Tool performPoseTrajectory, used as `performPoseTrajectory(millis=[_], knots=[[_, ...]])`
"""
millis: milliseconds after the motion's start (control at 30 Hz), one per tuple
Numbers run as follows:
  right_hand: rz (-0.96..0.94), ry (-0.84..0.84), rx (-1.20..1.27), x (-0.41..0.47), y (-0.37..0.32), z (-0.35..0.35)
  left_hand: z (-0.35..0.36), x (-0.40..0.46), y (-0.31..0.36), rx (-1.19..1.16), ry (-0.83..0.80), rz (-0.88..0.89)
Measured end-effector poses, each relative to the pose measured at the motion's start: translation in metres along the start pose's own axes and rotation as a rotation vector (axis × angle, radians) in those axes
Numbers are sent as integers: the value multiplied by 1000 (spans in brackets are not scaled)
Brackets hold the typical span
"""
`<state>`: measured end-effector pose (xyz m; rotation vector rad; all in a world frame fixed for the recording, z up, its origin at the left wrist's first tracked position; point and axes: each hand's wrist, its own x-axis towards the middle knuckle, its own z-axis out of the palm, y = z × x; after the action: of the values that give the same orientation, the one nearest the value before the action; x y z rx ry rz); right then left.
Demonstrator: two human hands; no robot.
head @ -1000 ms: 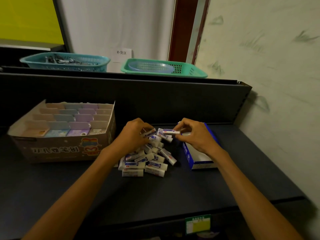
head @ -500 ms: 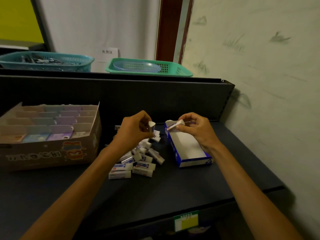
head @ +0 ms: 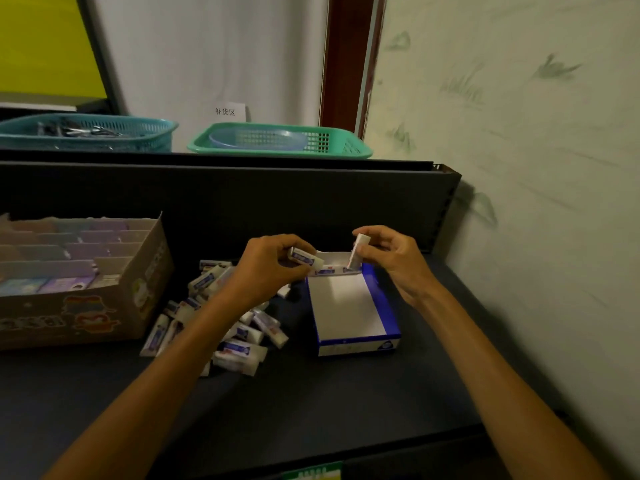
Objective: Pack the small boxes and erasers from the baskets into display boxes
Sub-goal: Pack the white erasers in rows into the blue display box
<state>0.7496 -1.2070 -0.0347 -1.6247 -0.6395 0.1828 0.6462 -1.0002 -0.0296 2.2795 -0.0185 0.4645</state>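
Observation:
A blue and white display box lies open on the dark shelf, with a few erasers standing at its far end. My right hand pinches one white eraser upright over that far end. My left hand holds another wrapped eraser just left of the box's far corner. A pile of several loose erasers lies on the shelf under and beside my left forearm.
A cardboard display box with dividers and pastel small boxes stands at the left. On the upper ledge sit a teal basket and a green basket. A wall runs along the right; the shelf's front edge carries a price tag.
Both hands rose from the eraser pile, each with an eraser. The right hand moved over the box's far end and turned its eraser upright; the left followed toward the box.

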Motion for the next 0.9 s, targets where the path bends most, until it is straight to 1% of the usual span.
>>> performPoseTrajectory(millis=[200, 333, 400, 500, 600, 667, 767, 900], knots=[[15, -106, 60, 15, 9, -15, 12, 8, 9, 72, 40, 16], [9, -161, -19, 20, 13, -18, 17, 14, 10, 88, 10, -38], [5, -175, -46, 22, 15, -19, 18, 18, 8, 140, -17, -44], [-7, -183, -46, 24, 15, -21, 20, 23, 5, 241, -42, -26], [-36, -203, -62, 24, 14, -22, 20, 25, 5, 249, -34, 19], [-50, -217, -67, 25, 15, -24, 18, 25, 6, 213, -2, 16], [-52, -238, -10, 26, 15, -27, 16, 27, 4, 35, 33, -42], [-40, -271, 43, 24, 12, -30, 15, 30, 1, -91, 36, -83]])
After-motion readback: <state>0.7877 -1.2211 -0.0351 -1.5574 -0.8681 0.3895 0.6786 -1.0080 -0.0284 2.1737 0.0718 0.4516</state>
